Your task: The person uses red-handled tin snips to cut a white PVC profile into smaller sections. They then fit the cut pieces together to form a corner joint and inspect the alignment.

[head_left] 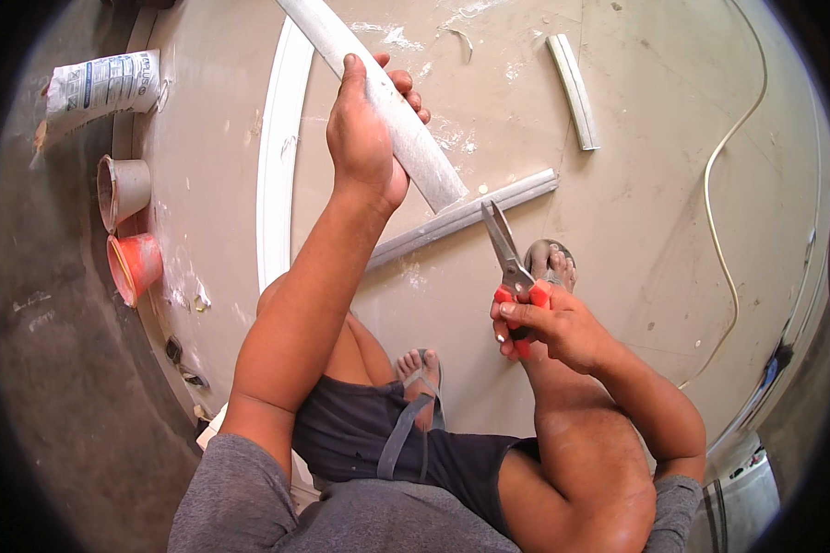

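My left hand [367, 138] is wrapped round a long, pale grey metal strip [426, 168], held at a slant. The strip's lower end is over or against a grey metal channel [461, 218] on the floor; I cannot tell if they touch. In my right hand [567, 330] is a pair of snips [504, 244] with red handles, gripped by those handles. Its blades point up and left toward the channel's right end, slightly parted. Nothing shows between the blades.
A shorter metal channel [572, 92] lies far right of the strip. A long white strip [275, 157] runs along the left. Farther left are a white bag [101, 85], a grey bucket [127, 189] and an orange-red bucket [138, 263]. A pale cable [716, 184] curves at right.
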Demonstrator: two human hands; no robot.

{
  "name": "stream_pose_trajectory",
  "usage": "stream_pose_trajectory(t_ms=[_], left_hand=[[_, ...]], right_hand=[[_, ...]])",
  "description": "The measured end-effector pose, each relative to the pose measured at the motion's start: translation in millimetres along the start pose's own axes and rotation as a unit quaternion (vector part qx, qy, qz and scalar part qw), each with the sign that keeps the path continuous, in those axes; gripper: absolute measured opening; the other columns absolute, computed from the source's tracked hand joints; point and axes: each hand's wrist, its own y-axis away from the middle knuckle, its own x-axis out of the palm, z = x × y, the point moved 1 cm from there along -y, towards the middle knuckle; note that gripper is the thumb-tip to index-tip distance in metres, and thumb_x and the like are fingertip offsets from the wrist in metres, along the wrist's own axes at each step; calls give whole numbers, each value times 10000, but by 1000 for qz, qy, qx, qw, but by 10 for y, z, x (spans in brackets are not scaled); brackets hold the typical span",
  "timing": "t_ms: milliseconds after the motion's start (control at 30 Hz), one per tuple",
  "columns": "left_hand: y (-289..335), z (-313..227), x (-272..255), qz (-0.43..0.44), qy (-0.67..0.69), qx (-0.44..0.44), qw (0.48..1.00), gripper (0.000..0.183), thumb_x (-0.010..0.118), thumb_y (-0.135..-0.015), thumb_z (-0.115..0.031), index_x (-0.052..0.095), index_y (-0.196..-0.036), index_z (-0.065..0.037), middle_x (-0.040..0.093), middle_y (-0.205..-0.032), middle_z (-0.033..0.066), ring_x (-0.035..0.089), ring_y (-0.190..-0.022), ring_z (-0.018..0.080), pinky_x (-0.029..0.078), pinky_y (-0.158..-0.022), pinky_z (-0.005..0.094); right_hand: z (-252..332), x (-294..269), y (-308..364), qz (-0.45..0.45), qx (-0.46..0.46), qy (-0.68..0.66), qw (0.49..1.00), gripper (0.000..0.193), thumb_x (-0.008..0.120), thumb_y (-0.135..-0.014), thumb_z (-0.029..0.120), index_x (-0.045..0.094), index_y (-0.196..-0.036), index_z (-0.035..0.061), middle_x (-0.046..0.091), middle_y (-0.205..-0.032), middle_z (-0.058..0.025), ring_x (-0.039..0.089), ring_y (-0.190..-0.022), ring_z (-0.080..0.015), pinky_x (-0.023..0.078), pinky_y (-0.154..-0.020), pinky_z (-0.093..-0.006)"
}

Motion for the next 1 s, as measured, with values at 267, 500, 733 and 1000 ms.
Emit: stream_pose_trajectory(t_ms=[267, 500, 733, 1000], left_hand=[[83, 50, -19, -14, 40, -57, 997, 332, 362, -1096, -362, 430, -1187, -51, 472, -892, 64, 455, -779, 184, 455, -685, 341], [131, 126, -69, -29, 59, -89, 994, 347, 350, -1096, -381, 419, -1183, -52, 461, -877, 64, 448, -749, 180, 450, -654, 336], [149, 62, -66, 0, 51, -38, 998, 440, 368, -1078, -482, 420, -1185, -58, 446, -813, 50, 461, -729, 173, 451, -643, 327], [209, -39, -11, -4, 31, -9, 999, 405, 327, -1100, -447, 419, -1181, -61, 411, -793, 33, 422, -714, 153, 432, -642, 307]], right_hand=[[1, 110, -9, 20, 33, -20, 999, 242, 606, -1000, 274, 573, -1067, 44, 622, -854, -82, 621, -717, -187, 506, -657, -323], [74, 148, 68, 27, 31, -15, 999, 244, 603, -1002, 276, 557, -1072, 47, 605, -836, -87, 602, -693, -181, 500, -638, -327], [-17, 239, 60, 10, -12, -9, 1000, 274, 593, -1011, 297, 565, -892, 52, 560, -732, -19, 553, -609, -108, 443, -551, -262], [-24, 274, 34, -1, -32, 45, 998, 199, 565, -1032, 242, 508, -952, 68, 501, -757, -22, 503, -636, -112, 430, -560, -269]])
